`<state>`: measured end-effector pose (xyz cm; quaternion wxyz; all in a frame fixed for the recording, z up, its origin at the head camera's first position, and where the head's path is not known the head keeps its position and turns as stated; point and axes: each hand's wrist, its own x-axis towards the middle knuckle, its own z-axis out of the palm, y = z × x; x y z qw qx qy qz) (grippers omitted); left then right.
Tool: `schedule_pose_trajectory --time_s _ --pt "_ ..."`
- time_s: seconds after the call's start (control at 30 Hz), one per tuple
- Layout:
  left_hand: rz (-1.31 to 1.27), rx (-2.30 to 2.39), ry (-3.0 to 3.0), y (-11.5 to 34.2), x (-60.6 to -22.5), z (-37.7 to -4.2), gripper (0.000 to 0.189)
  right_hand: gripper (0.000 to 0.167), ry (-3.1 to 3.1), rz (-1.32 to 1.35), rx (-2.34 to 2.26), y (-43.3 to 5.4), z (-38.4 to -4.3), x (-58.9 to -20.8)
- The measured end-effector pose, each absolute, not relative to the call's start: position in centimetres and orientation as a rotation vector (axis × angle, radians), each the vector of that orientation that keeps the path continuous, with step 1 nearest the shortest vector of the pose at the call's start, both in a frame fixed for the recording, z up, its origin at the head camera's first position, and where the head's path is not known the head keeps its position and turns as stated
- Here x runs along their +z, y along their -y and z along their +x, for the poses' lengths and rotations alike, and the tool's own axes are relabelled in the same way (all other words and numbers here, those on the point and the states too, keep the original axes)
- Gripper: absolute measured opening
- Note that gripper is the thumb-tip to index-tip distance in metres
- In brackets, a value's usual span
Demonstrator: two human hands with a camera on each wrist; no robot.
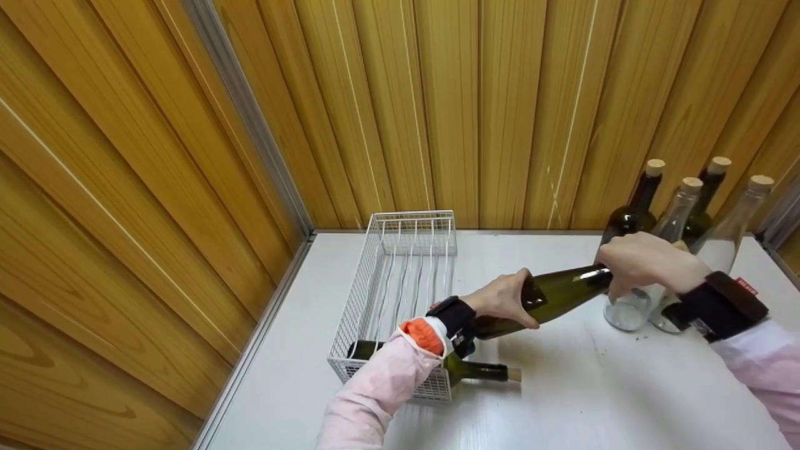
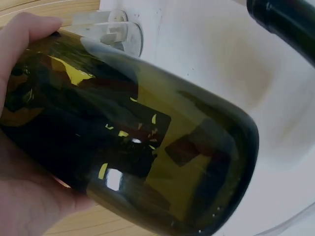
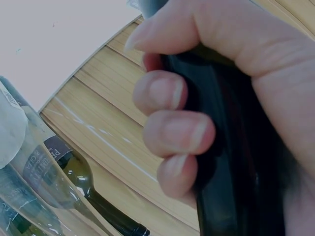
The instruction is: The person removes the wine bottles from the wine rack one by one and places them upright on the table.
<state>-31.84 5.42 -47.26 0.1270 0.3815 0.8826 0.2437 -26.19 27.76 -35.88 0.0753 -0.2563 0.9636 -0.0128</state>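
Note:
A dark green wine bottle [image 1: 565, 290] is held tilted above the white table, base toward the wire rack. My left hand [image 1: 503, 299] grips its body near the base, fingers over the top and thumb on the near side. At the other end my right hand [image 1: 647, 259] wraps round the neck, hiding the mouth. The right wrist view shows those fingers curled round the dark neck [image 3: 231, 162]. In the white wire rack [image 1: 353, 297], another green bottle [image 1: 484, 371] lies sideways at the near end, its corked neck sticking out to the right; my left forearm covers part of it.
Several corked bottles stand at the right behind my right hand, among them a dark bottle [image 1: 632, 209] and a clear bottle [image 1: 728, 225]. Wood-patterned panels [image 1: 450, 112] close off the back and left of the white table [image 1: 275, 375].

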Motion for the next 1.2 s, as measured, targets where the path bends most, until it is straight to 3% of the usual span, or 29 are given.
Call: schedule_pose_trajectory --time_s 0.53,0.8,1.03,1.2 --pt "1.147 0.702 -2.653 -5.0 -47.2 -32.2 0.064 0.030 -2.879 -0.728 -0.108 -27.3 -26.3 -36.2" --pt "1.125 0.709 -2.659 -5.1 -47.9 -32.0 0.065 0.054 -2.921 -0.838 -0.443 -26.9 -26.4 -35.6" --pt "1.057 0.819 -2.643 -5.1 -48.0 -32.4 0.064 0.031 -3.300 -1.238 -0.919 -27.3 -26.0 -33.9" --pt "1.004 0.947 -2.633 -4.8 -48.0 -32.7 0.062 0.033 -3.350 -1.103 -1.380 -28.0 -25.7 -33.6"
